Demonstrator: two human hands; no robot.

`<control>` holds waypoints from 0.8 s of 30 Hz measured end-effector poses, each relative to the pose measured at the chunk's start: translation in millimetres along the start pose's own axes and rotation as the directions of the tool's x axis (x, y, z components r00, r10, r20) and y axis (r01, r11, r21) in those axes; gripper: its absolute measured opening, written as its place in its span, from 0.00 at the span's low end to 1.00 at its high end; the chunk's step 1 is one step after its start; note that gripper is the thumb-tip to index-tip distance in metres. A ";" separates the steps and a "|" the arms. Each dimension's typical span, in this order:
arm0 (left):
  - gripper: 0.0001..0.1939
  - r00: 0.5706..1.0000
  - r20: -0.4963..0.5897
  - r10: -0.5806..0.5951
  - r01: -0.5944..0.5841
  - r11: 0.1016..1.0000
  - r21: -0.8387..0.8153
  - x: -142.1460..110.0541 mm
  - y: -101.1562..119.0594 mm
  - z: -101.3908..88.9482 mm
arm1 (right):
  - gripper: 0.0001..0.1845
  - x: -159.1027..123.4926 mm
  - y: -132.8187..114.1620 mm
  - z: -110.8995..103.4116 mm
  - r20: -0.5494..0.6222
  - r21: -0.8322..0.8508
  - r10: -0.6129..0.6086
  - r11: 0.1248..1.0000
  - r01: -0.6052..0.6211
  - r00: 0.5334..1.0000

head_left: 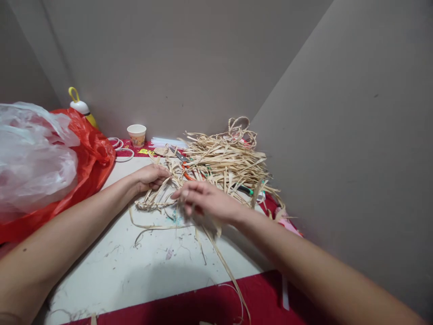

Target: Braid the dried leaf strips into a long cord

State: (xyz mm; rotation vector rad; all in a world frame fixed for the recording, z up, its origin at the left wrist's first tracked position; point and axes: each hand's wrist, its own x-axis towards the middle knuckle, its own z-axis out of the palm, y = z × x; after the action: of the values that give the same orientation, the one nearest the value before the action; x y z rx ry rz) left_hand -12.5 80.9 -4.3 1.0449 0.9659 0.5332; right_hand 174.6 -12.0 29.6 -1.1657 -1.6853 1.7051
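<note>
My left hand point(153, 177) is closed in a pinch on a loose piece of plaited straw point(152, 204), with strands fanning out around the fingertips. Just to its right, my right hand point(203, 198) hovers over the loose strands, its fingers bent and smeared by motion; whether a strand is between them I cannot tell. From beneath that hand a long straw strip point(221, 259) trails toward the front edge. Behind both hands lies a heap of dry straw strips point(233, 160). Scissors point(181, 155) with orange handles are partly covered by the straw.
A paper cup point(137, 135), white rings point(124, 155) and white sticks point(167, 142) stand along the wall. At left, a red plastic bag point(96, 158) and a clear bag point(34, 158) bulge beside a yellow-and-white bottle point(80, 107). The white board point(135, 275) lies on red cloth point(189, 307).
</note>
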 end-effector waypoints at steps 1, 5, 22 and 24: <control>0.16 1.000 -0.001 -0.004 0.004 1.000 0.001 0.0 0.1 0.0 | 0.08 -7.8 4.0 11.0 0.068 -0.127 -0.048 0.990 0.056 0.997; 0.14 1.000 -0.005 -0.007 0.008 1.000 0.008 0.6 0.7 -0.4 | 0.08 -26.3 19.4 37.8 0.284 -0.483 -0.249 0.797 0.362 0.926; 0.14 0.999 -0.021 -0.030 0.029 0.999 -0.021 0.1 2.9 0.5 | 0.12 -17.2 41.1 -121.3 -0.339 -0.773 -0.110 0.598 -0.210 0.934; 0.14 1.000 -0.020 -0.024 0.024 1.000 -0.021 -0.6 3.3 0.9 | 0.12 -10.4 41.4 -128.8 -0.364 -0.773 -0.128 0.594 -0.223 0.923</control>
State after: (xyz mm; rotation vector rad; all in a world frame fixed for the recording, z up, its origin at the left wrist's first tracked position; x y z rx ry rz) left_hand -11.9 81.5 -1.0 1.0101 0.9874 0.5338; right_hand 295.0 46.6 7.2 -1.7972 -2.2167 0.5530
